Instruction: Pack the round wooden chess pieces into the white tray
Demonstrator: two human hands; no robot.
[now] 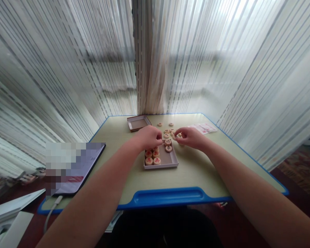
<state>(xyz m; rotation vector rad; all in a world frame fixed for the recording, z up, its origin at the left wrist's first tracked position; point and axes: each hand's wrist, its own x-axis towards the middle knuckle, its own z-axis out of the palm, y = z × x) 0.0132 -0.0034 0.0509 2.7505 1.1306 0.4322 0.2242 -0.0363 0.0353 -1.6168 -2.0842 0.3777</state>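
Observation:
A shallow white box stands on the table with xiangqi pieces in it. Red-marked pieces fill its left side, and two dark-marked pieces lie toward its right side. Over the box's far left part, my left hand is closed with its fingers curled down; what they hold, if anything, is hidden. Just beyond the far right corner of the box, my right hand pinches a xiangqi piece between thumb and index finger. Several loose pieces lie on the table between and beyond the hands.
A second open box part lies at the back left. At the back right is a plastic bag with pink print. A tablet with a cable rests at the left edge. A blue rim borders the table.

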